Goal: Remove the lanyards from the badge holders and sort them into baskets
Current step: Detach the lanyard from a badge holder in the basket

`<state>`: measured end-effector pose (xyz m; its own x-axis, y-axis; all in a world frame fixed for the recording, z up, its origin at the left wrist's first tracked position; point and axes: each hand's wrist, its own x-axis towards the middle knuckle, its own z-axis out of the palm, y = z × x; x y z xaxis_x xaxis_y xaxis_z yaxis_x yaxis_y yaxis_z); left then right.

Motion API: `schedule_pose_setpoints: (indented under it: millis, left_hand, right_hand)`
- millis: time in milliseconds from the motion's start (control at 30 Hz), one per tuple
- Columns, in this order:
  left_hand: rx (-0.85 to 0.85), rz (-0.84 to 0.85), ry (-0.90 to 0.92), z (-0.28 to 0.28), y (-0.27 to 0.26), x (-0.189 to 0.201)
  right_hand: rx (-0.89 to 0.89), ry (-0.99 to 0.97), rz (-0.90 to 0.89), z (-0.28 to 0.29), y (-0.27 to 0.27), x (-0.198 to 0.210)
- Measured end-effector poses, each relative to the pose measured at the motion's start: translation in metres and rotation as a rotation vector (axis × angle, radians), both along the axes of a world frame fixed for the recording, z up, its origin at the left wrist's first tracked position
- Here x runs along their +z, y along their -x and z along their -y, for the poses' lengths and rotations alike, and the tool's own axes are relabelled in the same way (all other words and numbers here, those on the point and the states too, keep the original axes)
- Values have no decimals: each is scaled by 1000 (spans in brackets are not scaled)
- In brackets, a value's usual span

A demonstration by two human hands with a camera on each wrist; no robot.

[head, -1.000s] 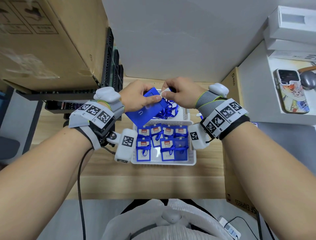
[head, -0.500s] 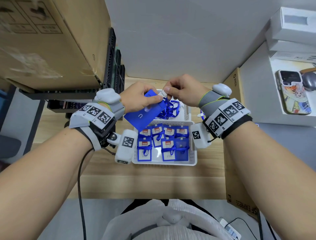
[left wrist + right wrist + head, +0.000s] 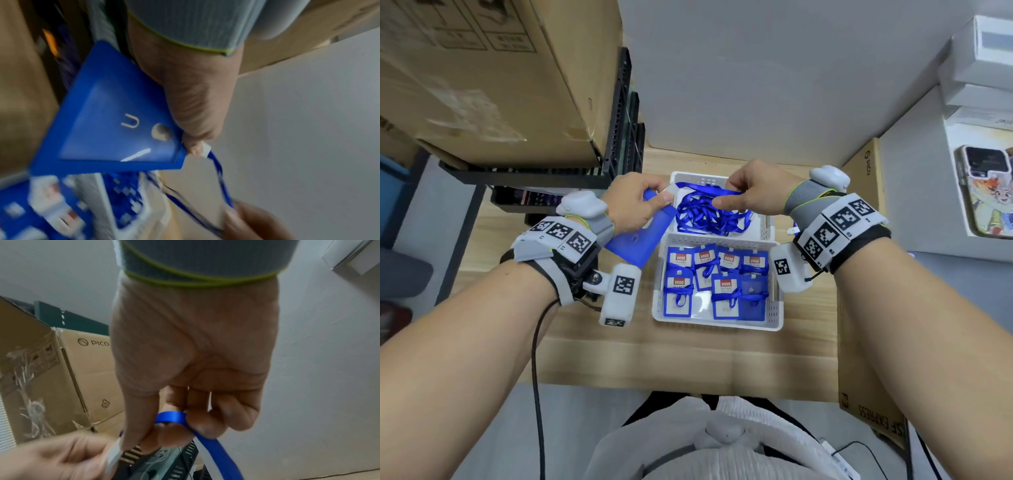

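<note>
My left hand [image 3: 655,202] grips a blue badge holder [image 3: 635,240] at its top edge, left of the baskets. The holder [image 3: 115,129] hangs tilted with its back showing. At the left thumb sits the white clip [image 3: 205,148]. A blue lanyard [image 3: 709,192] runs from it to my right hand [image 3: 726,193], which pinches the strap [image 3: 170,417] between thumb and fingers. Both hands hover over the far white basket [image 3: 765,226], which holds a tangle of loose blue lanyards [image 3: 705,219]. The near white basket [image 3: 719,325] holds several badge holders [image 3: 717,281] with lanyards wound on them.
Large cardboard boxes [image 3: 482,78] and a black rack [image 3: 619,144] stand close on the left. A brown PICO box [image 3: 863,178] flanks the baskets on the right. Beyond it, a white shelf carries a phone [image 3: 986,192]. A grey wall [image 3: 756,85] rises behind the wooden table [image 3: 688,356].
The hands have drawn apart. My left hand carried the holder left and down, and my right hand pulled the lanyard out to the right over the far basket.
</note>
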<state>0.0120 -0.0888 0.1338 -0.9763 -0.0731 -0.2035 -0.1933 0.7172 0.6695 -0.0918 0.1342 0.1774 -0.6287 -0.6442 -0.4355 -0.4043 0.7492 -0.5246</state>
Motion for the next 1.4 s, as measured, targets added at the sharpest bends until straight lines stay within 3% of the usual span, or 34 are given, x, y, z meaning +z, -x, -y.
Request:
schedule_pose_setpoints:
  millis: [67,167,267,367,433,600,767,900,1033,1200,1400]
  left_hand:
    - [131,100,32,25,-18,-24]
    - [344,258,-19,60,-56,-50]
    - [379,314,-156,71,-77,-54]
    - [301,354,-292,72,-80,-40]
    - [222,359,-354,62,-71,-21]
    - [127,308,-494,39,-49,23]
    - [236,213,-692,30,-40,40]
    - [292,210,-854,26,-41,35]
    - [395,71,-979,19,-37,37]
    - [485,11,-1169,14,-28,46]
    - [580,-31,-1139,7,-22,40]
  right_hand:
    - [-59,-24,32,1,4,-1]
    - [-167,91,-24,15,11,-4]
    - [-246,137,-266,30,18,-6]
    - [-250,-76,-377,55,14,-10]
    - [-159,-109,-299,63,5,-12]
    - [194,248,133,85,-31,-8]
    - [-25,374,434,92,-41,-13]
    - [-242,519,425,90,-40,-8]
    - [-273,515,416,90,-41,-10]
    - [-174,404,332,89,-53,-26]
    - [-38,308,360,96,-75,-27]
